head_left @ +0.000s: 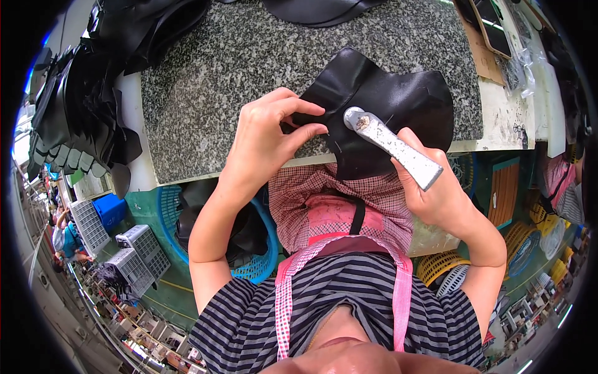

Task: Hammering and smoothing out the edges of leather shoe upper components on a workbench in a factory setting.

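A black leather piece (408,103) with a wavy outline lies on the speckled stone slab (249,50), its near part hanging over the front edge. My left hand (265,131) is at the leather's left edge, thumb and forefinger curled around a small stretch of it. In my right hand (430,187) is a worn silver hammer (395,146). Its round end is over the middle of the leather, close to the left fingertips, and its flat, wider end points toward me. My right fingers wrap it from the side; whether it has a handle is hidden.
Stacked black leather pieces (81,118) hang over the table's left side, and more lie along the back. A phone (492,28) lies at the back right. Below the table stand a blue basket (268,265) with black pieces and grey crates (134,271).
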### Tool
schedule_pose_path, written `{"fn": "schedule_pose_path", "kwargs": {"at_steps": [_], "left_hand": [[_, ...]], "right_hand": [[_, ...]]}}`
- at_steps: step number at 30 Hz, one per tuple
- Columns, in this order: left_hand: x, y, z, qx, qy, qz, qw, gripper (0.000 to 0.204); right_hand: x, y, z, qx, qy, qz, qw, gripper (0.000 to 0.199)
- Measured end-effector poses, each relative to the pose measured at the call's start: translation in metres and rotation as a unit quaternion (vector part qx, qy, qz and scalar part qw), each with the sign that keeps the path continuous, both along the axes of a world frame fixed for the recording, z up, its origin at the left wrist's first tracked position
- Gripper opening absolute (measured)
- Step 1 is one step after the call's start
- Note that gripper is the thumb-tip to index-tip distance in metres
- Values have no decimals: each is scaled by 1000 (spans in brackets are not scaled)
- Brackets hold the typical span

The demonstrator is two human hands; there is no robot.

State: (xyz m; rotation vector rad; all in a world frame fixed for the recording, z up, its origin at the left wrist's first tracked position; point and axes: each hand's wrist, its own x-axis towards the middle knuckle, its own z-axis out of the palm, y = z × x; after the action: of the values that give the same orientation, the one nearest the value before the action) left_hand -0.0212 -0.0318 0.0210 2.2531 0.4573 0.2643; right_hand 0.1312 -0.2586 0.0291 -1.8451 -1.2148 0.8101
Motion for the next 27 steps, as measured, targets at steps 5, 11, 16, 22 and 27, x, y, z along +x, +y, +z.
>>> {"fn": "schedule_pose_path", "kwargs": {"at_steps": [5, 11, 16, 22, 27], "left_hand": [[-1, 19, -3, -10, -1, -45, 999, 28], [9, 25, 4, -15, 32, -93, 995, 30], [6, 25, 1, -3, 17, -98, 995, 31], [8, 25, 2, -11, 30, -107, 994, 30], [9, 27, 3, -16, 22, -103, 994, 30]], "right_hand": [[1, 5, 7, -26, -6, 19, 999, 14], [15, 6, 20, -43, -31, 70, 996, 17], [21, 24, 33, 32, -110, 41, 993, 16], [18, 36, 30, -56, -117, 67, 989, 10], [6, 29, 33, 29, -96, 31, 994, 15]]}}
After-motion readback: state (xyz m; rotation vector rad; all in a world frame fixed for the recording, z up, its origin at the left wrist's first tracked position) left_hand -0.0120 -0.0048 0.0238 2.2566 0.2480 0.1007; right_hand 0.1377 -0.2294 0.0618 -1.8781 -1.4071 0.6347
